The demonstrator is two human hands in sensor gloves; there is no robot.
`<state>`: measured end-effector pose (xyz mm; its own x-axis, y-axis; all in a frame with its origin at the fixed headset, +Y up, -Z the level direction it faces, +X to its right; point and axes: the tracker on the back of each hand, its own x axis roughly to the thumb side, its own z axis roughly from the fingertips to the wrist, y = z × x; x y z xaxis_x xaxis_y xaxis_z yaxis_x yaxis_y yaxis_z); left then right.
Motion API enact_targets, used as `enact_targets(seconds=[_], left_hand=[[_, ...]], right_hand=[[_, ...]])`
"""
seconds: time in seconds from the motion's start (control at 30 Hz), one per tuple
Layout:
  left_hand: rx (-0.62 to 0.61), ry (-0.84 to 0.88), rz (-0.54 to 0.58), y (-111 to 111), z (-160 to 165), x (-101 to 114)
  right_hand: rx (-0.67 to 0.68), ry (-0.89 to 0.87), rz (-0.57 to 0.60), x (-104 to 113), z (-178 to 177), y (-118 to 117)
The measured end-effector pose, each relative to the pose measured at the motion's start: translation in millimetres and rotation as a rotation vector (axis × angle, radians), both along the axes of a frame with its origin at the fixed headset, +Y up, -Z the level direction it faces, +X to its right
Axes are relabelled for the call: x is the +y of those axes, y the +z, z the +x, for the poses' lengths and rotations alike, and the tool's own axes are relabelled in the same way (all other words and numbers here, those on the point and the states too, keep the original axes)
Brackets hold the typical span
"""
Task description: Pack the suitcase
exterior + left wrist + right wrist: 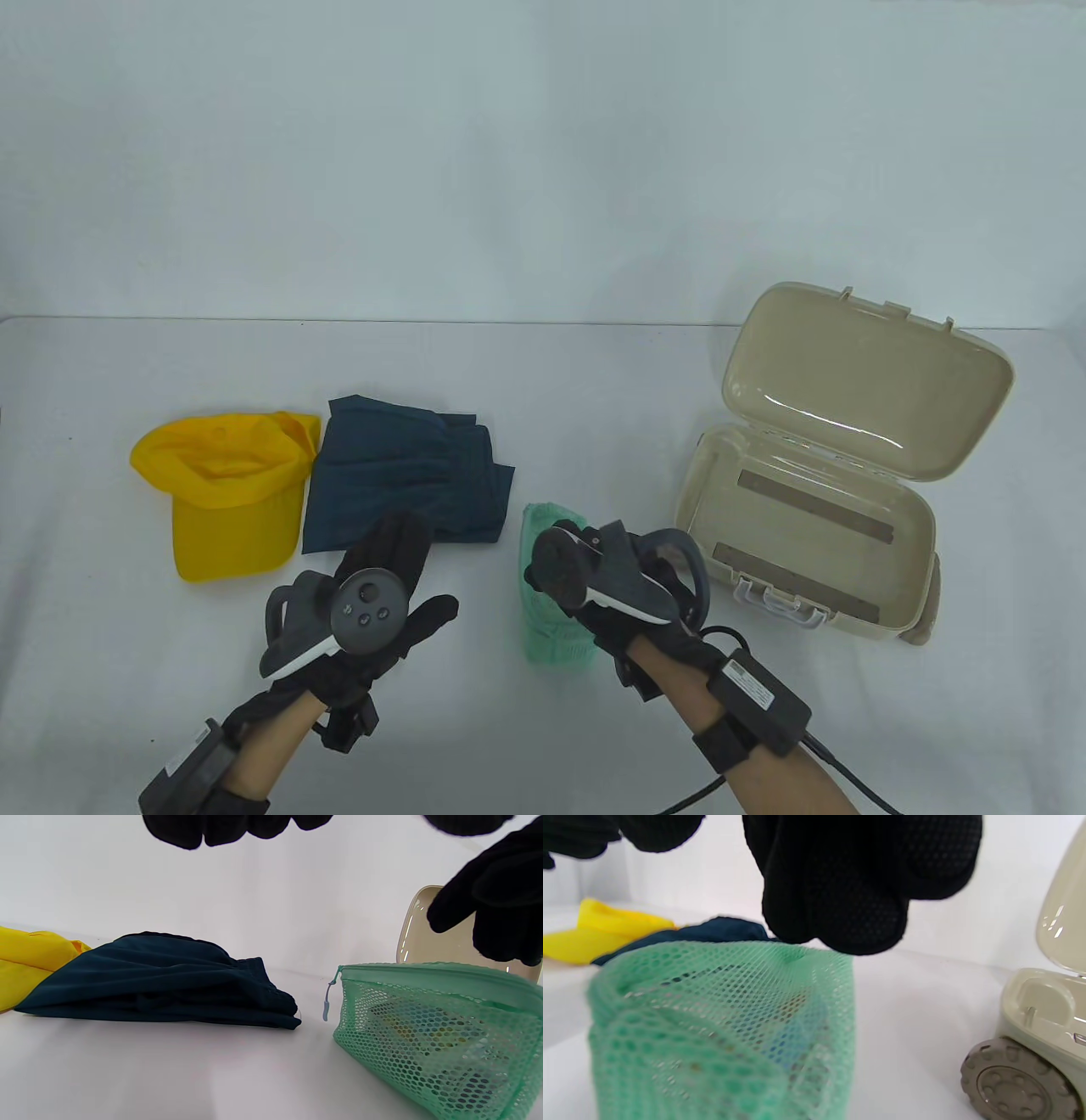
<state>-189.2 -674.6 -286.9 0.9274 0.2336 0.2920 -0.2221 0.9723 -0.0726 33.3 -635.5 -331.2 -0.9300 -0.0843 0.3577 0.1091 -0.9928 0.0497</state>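
I see a white table (543, 382) against a plain white wall. The suitcase (806, 535), a beige hard-plastic shell with rounded corners, lies with its lid propped up and its tray bare; a grey ribbed wheel (1018, 1082) shows at its near corner. Well left of the suitcase lie folded navy shorts (399, 484), soft and creased, and beyond them a yellow cap (225, 501). Just left of the suitcase stands a green mesh pouch (551, 594), zipped, with small items inside. My right hand (611, 586) hangs over the pouch's top edge, fingers (840, 899) curled down; I cannot tell whether they pinch it. My left hand (373, 586) hovers spread, holding nothing. Risk, in my judgement: slack mesh may sag or slip from a thin pinch, or catch on the suitcase rim.
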Motion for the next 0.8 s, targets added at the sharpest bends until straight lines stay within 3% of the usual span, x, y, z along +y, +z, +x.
enact_targets(seconds=[0.23, 0.5, 0.8], left_hand=[[0.057, -0.051, -0.023, -4, -8, -8], [0.113, -0.063, -0.064, -12, -20, -15], [0.107, -0.063, -0.058, -13, -20, -15]], right_hand=[[-0.065, 0.219, -0.099, -17, -42, -16], [-0.096, 0.465, -0.087, -44, -55, -18], [-0.13, 0.478, -0.151, -45, -53, -24]])
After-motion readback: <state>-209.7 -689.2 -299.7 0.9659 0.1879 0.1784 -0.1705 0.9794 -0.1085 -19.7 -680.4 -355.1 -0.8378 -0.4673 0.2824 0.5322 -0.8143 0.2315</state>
